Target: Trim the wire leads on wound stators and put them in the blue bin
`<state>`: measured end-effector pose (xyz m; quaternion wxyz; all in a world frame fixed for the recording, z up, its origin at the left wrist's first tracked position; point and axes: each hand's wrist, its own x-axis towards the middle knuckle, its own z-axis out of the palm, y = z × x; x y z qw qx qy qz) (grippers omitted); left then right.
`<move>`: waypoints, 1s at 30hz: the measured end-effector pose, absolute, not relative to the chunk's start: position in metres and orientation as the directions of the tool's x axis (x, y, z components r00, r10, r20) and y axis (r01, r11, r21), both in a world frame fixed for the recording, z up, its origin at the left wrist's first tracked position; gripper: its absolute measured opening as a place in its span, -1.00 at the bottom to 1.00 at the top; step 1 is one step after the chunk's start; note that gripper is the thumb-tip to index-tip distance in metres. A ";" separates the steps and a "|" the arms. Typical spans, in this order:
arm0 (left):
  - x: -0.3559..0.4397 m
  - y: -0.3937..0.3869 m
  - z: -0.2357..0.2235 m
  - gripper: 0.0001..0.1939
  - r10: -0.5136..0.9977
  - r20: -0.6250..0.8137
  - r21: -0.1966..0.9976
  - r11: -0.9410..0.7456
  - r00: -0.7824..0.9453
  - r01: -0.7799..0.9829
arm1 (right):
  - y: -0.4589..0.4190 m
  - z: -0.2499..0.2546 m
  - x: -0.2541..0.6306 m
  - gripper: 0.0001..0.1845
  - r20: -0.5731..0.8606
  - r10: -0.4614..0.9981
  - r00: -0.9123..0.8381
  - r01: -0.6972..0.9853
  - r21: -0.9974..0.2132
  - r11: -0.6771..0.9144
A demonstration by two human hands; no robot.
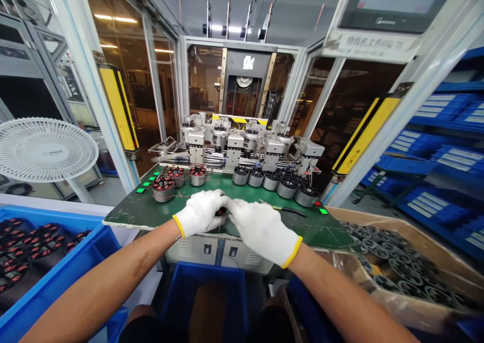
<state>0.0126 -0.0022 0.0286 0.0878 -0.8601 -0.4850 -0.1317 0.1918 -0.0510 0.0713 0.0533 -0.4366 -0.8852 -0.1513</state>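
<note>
Both hands wear white knit gloves with yellow cuffs and meet over the front of the green worktable (128,209). My left hand (200,213) is closed round a wound motor stator (221,211), of which only a dark, reddish bit shows between the gloves. My right hand (262,227) presses against it from the other side, fingers curled; what they pinch is hidden. Behind my left hand stand copper-wound stators (163,189) with loose wire ends. Several unwound stators with black inserts (287,187) line the right. A black-handled cutting tool (293,211) lies beside my right hand.
Behind the table edge stands a winding machine (234,149), flanked by yellow light-curtain posts (119,109). At left are a blue bin (102,239) of wound stators and a white fan (47,149). A carton (378,217) of grey cores stands right; a blue crate (177,282) sits below.
</note>
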 end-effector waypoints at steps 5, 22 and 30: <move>0.014 -0.006 0.036 -0.68 0.775 0.333 -0.024 -0.563 0.537 0.826 | -0.042 0.059 0.198 -0.86 0.101 0.753 -0.650 0.728 0.368 0.579; -0.020 -0.072 0.038 -0.61 0.413 0.333 -0.214 -0.842 0.848 0.494 | -0.022 0.042 0.210 -0.60 0.273 0.676 -0.685 0.719 0.406 0.564; -0.027 -0.074 0.027 -0.60 0.497 0.502 -0.217 -0.720 0.708 0.659 | 0.002 0.024 0.213 -0.65 0.302 0.671 -0.677 0.725 0.427 0.540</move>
